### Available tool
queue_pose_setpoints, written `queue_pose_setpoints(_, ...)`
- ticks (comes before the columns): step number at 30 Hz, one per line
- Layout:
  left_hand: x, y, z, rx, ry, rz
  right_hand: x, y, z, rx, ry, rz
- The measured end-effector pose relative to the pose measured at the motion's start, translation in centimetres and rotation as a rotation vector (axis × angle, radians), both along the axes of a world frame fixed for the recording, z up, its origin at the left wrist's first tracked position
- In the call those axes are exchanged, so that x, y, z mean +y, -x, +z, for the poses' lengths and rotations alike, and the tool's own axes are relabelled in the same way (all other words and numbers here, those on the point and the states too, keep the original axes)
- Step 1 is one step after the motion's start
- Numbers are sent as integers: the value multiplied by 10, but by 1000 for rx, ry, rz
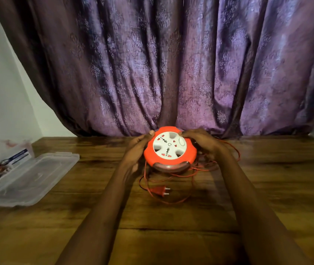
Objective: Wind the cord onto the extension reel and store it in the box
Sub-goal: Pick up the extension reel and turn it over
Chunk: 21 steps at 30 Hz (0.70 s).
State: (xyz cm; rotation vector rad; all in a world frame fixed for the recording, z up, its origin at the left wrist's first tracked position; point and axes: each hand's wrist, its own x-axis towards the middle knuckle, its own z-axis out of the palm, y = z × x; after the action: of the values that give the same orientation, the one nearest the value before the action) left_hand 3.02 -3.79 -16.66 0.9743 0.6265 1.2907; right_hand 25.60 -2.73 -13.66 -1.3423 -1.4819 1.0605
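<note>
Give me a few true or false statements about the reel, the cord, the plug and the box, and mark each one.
1. Both hands hold the reel, left hand and right hand on opposite sides. True.
2. The cord is fully wound. False: it lies in loose loops on the table.
3. The plug lies on the table nearer the person than the reel. True.
4. The clear box sits to the right, closed. False: it is at the left, open.

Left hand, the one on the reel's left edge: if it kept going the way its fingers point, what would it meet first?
The left hand already grips the orange reel, so it meets that; beyond, probably the purple curtain, though depth is unclear.
</note>
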Motion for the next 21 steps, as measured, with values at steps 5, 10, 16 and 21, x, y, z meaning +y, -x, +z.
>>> queue_pose_setpoints(5,0,4,12,-107,104,-90,1,3,2,339,170,23)
queue_pose_setpoints(10,14,18,13,52,-36,377,-1,4,5,494,158,-76)
queue_pose_setpoints(16,16,12,10,158,-293,665,3,-2,-5,681,41,-143)
queue_pose_setpoints(21,2,-15,4,341,-42,178,4,6,-12,772,-73,-127)
